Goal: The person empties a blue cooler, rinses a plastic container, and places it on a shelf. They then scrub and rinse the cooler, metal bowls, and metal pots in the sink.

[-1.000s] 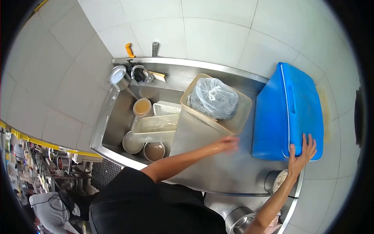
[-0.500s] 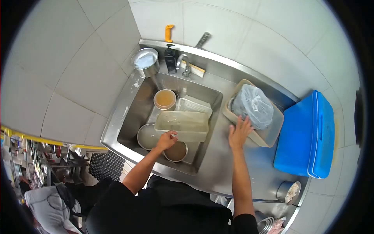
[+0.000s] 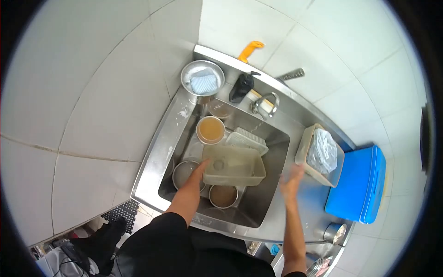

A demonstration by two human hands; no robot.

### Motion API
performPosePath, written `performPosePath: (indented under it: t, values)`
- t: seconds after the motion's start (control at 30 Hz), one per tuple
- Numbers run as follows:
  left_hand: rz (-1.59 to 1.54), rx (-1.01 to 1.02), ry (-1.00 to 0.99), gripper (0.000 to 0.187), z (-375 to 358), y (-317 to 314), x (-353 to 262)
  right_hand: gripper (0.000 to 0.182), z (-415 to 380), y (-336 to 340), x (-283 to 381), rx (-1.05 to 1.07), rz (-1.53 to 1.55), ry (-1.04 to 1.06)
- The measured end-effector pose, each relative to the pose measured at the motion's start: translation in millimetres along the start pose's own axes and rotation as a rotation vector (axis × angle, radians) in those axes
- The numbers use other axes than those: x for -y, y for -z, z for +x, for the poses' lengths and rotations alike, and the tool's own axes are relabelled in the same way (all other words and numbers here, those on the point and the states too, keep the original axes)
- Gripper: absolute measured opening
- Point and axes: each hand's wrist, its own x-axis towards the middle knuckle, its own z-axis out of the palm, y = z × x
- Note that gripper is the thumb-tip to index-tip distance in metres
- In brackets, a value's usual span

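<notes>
long pale container (image 3: 236,179) in sink (image 3: 272,201), perhaps propped against round pots (image 3: 223,197). left hand (image 3: 201,170) at its left end, likely steadying; can't tell if gripping. right hand (image 3: 291,181) blurred near tub (image 3: 315,174), finger state unclear; tub likely corrals bagged bundle (image 3: 322,152).

By the clock face of the view: one orange handle (image 3: 250,51) at twelve; one grey handle (image 3: 292,74) and one faucet (image 3: 256,107) past one; two tubs, a tan tub (image 3: 318,175) at three and a pale tub (image 3: 233,179) central; one blue cooler (image 3: 351,184) near four; at six and seven, two round vessels (image 3: 224,197); two hands, the right hand (image 3: 291,183) at four, the left hand (image 3: 200,171) at seven.
</notes>
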Motion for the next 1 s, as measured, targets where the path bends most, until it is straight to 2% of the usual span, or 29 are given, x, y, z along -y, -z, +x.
performPosePath:
  t: [0.03, 0.07, 0.1, 0.17, 0.23, 0.27, 0.3, 0.33, 0.37, 0.4, 0.43, 0.47, 0.5, 0.53, 0.57, 0.63, 0.67, 0.73, 0.77, 0.8, 0.87, 0.93, 1.0]
  values:
    - [0.098, 0.048, -0.049, 0.058, 43, 23, 16, 0.068, 14, 6, 55, 0.192, -0.013, -0.004]
    - [0.195, 0.087, -0.100, 0.062, 66, 36, 18, 0.061, 35, 9, 98, 0.325, 0.061, 0.139]
    - [0.145, -0.017, -0.044, 0.063, 25, 13, 7, 0.054, 59, 9, 138, 0.458, 0.139, 0.285]
    - [0.023, -0.235, 0.051, 0.065, -73, -41, -21, 0.038, 104, 0, 208, 0.373, 0.286, 0.443]
    - [0.071, -0.218, 0.221, 0.074, -61, -37, -18, 0.027, 154, -41, 253, 0.307, 0.498, 0.425]
    - [0.144, -0.269, 0.048, 0.077, -61, -42, -1, 0.022, 186, -58, 275, 0.194, 0.410, 0.467]
    - [0.217, -0.318, -0.131, 0.081, -61, -46, 14, 0.025, 222, -73, 292, 0.230, 0.447, 0.482]
    - [0.212, -0.335, -0.150, 0.081, -73, -48, 22, 0.028, 255, -94, 309, 0.169, 0.453, 0.434]
    - [0.511, -0.470, -0.298, 0.085, -95, -53, 33, 0.032, 281, -114, 325, 0.118, 0.463, 0.385]
    - [0.815, -0.611, -0.434, 0.090, -117, -56, 39, 0.037, 300, -128, 338, 0.176, 0.245, 0.346]
    - [0.803, -0.646, -0.432, 0.090, -131, -52, 41, 0.042, 310, -142, 350, 0.235, 0.029, 0.306]
    - [0.718, -0.612, -0.649, 0.092, -146, -43, 43, 0.042, 315, -158, 359, 0.246, 0.058, 0.322]
    - [0.634, -0.569, -0.861, 0.094, -164, -36, 47, 0.046, 316, -173, 364, 0.331, 0.014, 0.172]
    - [0.629, -0.596, -0.857, 0.094, -190, -36, 45, 0.050, 318, -187, 367, 0.413, -0.037, 0.024]
    - [0.695, -0.641, -0.965, 0.095, -222, -41, 36, 0.050, 328, -209, 362, 0.423, -0.021, 0.038]
    - [0.780, -0.705, -1.142, 0.095, -275, -53, 27, 0.064, 354, -245, 345, 0.895, 0.165, 0.236]
    - [0.796, -0.724, -1.215, 0.094, -293, -56, 27, 0.064, 364, -242, 343, 0.891, 0.175, 0.239]
    - [0.774, -0.712, -1.370, 0.091, -321, -48, 31, 0.060, 368, -211, 346, 0.799, -0.335, 0.815]
    - [0.746, -0.674, -1.366, 0.093, -341, -44, 34, 0.061, 361, -184, 343, 0.787, 0.242, 0.375]
    - [0.719, -0.634, -1.361, 0.095, -364, -42, 34, 0.063, 348, -126, 346, 0.705, 0.790, -0.094]
    - [0.737, -0.726, -1.489, 0.098, -394, -23, 45, 0.059, 342, -75, 335, 0.750, 1.218, -0.067]
    - [0.716, -0.771, -1.666, 0.099, -407, 6, 55, 0.052, 305, -13, 324, 0.721, 1.451, 0.085]
    - [0.547, -0.829, -1.711, 0.098, -414, 19, 59, 0.043, 258, 15, 312, 0.618, 1.646, 0.157]
